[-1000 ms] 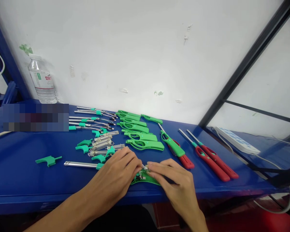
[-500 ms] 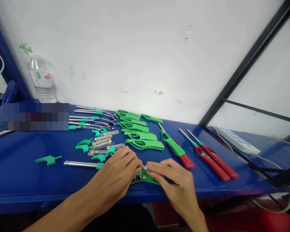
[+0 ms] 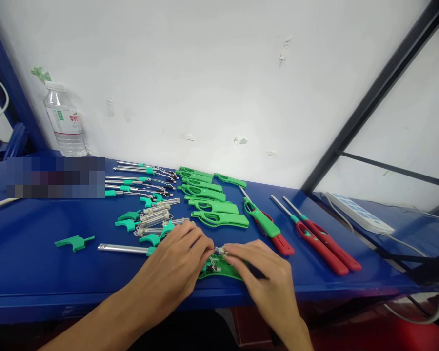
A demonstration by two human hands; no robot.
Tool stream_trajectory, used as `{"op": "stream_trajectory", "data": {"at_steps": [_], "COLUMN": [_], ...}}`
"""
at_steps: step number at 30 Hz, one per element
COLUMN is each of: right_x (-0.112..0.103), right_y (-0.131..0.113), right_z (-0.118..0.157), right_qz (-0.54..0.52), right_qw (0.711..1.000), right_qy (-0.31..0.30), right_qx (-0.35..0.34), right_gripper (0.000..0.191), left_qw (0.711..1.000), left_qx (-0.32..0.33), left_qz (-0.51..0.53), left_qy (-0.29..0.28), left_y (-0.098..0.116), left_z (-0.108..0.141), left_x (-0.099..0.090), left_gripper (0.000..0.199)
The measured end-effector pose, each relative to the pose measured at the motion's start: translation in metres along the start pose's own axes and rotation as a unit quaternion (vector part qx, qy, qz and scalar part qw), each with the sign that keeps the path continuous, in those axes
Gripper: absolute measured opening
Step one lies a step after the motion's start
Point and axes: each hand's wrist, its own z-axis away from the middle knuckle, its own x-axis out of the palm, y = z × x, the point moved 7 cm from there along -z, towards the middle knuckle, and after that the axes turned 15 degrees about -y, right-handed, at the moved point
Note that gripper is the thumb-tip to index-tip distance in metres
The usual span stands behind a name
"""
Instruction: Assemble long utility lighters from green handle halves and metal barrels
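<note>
A green lighter casing half (image 3: 225, 272) lies open-side up at the front edge of the table, with thin wires and a small black part inside. Over its left end my left hand (image 3: 183, 258) is closed, fingertips pinched by the wires; what they grip is hidden. My right hand (image 3: 267, 273) pinches a small clear fuel tank (image 3: 222, 250) just above the casing, its far end hidden by the fingers. A metal lighter tube (image 3: 122, 248) with a green collar sticks out left from under my left hand.
Several clear tanks (image 3: 153, 218), green triggers (image 3: 126, 224) and wired metal tubes (image 3: 131, 177) lie to the left. Green casings (image 3: 223, 220) lie behind my hands. Finished-looking red lighters (image 3: 322, 246) lie right. A water bottle (image 3: 64, 122) and power strip (image 3: 362, 212) stand farther off.
My right fingertips have lifted slightly and shifted, showing more of the clear tank's end. My left hand has barely moved. The laid-out parts are unchanged.
</note>
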Motion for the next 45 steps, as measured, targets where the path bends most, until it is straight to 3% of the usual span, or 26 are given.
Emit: {"op": "stream_trajectory", "data": {"at_steps": [45], "right_x": [-0.0008], "right_y": [-0.0002], "right_z": [0.0005], "right_qz": [-0.013], "right_qw": [1.000], "right_qy": [-0.006], "right_qx": [-0.010], "right_gripper": [0.030], "left_qw": [0.999], "left_qx": [0.027], "left_qz": [0.040], "left_qy": [0.020], "left_y": [0.0014], "left_z": [0.0042], "left_x": [0.0008], "left_gripper": [0.019]}}
